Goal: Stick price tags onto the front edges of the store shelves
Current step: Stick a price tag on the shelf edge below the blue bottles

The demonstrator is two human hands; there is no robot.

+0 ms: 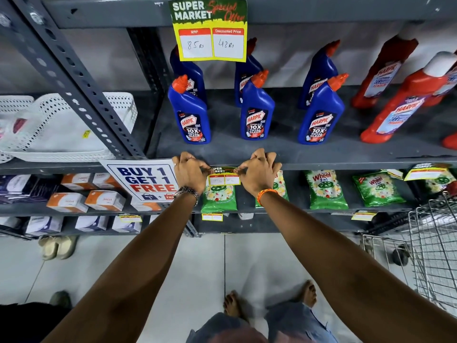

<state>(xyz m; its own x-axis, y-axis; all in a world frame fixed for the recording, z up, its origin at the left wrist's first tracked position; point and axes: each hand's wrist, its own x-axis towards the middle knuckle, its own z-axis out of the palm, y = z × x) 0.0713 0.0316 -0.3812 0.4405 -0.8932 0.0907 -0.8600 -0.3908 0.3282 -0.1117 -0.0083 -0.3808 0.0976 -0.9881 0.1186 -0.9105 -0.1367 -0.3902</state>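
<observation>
A yellow and green price tag (224,176) lies against the front edge of the grey shelf (346,165) that carries the blue Harpic bottles (257,110). My left hand (190,170), with a watch on its wrist, pinches the tag's upper left corner. My right hand (259,172), with an orange band on its wrist, pinches the upper right corner. Both hands press the tag's top onto the shelf edge. A larger tag of the same kind (210,29) hangs from the shelf above.
A "Buy 1 Get 1 Free" sign (146,180) hangs just left of my left hand. Green Wheel packets (326,189) fill the shelf below, which carries small tags (212,217). Red bottles (405,105) stand at right. A wire trolley (430,248) stands at the lower right.
</observation>
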